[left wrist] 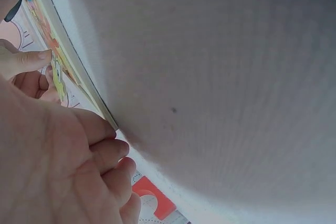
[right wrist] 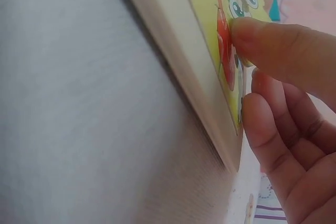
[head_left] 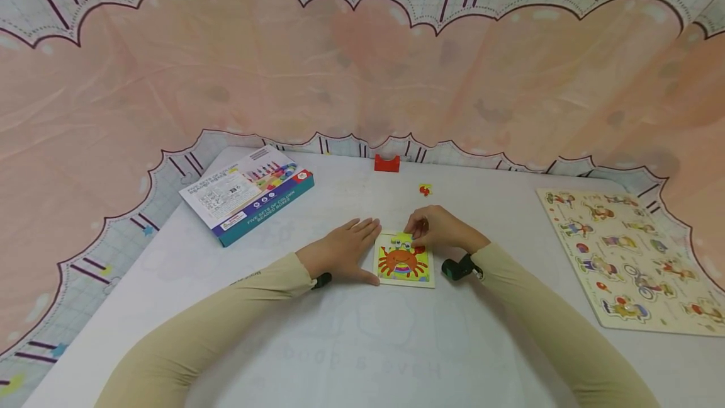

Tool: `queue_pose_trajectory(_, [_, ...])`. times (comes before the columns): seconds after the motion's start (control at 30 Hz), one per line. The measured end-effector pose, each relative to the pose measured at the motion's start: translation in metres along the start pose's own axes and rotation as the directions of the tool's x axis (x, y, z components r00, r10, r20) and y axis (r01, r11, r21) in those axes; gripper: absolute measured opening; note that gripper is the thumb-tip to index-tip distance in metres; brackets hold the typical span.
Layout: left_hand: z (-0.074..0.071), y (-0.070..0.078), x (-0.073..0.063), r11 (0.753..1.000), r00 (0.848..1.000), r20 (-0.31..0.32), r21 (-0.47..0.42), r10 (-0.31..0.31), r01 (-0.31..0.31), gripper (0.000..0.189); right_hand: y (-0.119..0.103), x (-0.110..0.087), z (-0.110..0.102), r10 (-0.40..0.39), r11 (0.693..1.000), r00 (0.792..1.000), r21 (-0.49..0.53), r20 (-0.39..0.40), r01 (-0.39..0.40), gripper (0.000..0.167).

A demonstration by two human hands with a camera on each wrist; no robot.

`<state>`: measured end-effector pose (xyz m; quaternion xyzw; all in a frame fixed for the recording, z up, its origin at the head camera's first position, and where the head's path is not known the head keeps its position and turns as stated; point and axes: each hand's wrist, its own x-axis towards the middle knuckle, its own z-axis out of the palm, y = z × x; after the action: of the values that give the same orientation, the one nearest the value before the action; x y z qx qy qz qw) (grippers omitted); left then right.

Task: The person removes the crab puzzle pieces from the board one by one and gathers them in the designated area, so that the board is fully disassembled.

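A: Right hand (head_left: pixel 442 228) first. Empty or full?

B: Full. Pinched between thumb and fingertips, a flat yellow puzzle piece with two big cartoon eyes (head_left: pixel 401 242).

A: And the left hand (head_left: pixel 347 249)?

B: Spread wide, not wrapped around anything. Touching, with thumb and fingertips, one side of a square pale wooden puzzle board with a red-orange crab picture (head_left: pixel 404 284).

A: So, crab board between both hands. And the eye piece?

B: Under the right thumb, at the far edge of the board. Looking tipped up, not lying flat.

A: Any trouble from here?

B: Maybe a jam, from pushing down on a tipped piece. Maybe a drop, from pinching only a tiny bit of the edge. Maybe a sliding board, from lifting the left fingers away too soon.

A: Anything else near?

B: Just past the right fingers, a small red and yellow puzzle piece (head_left: pixel 425 189). Easy to knock away, with a careless sweep. Farther past both hands, a red notched block (head_left: pixel 387 164). Less likely to get bumped.
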<state>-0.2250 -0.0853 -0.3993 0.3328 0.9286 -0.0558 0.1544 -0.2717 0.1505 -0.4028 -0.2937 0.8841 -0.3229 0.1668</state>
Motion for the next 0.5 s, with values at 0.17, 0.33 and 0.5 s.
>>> queue_pose_trajectory(0.17, [0.0005, -0.0011, 0.0005, 1.000, 1.000, -0.001, 0.001, 0.001, -0.001, 0.109, 0.0003, 0.0010, -0.0005, -0.015, 1.000, 1.000, 0.006, 0.007, 0.015, 0.015])
queue_pose_trajectory(0.33, [0.0001, -0.0014, -0.0002, 1.000, 1.000, -0.003, 0.005, 0.005, -0.005, 0.109, -0.0008, 0.0022, -0.0012, -0.027, 1.000, 0.999, -0.011, 0.032, 0.027, 0.016])
queue_pose_trajectory(0.5, [-0.0005, -0.0012, -0.0014, 1.000, 1.000, -0.006, 0.007, 0.015, -0.015, 0.108, -0.0028, 0.0038, -0.0005, -0.020, 0.999, 0.999, -0.025, 0.045, 0.021, 0.020])
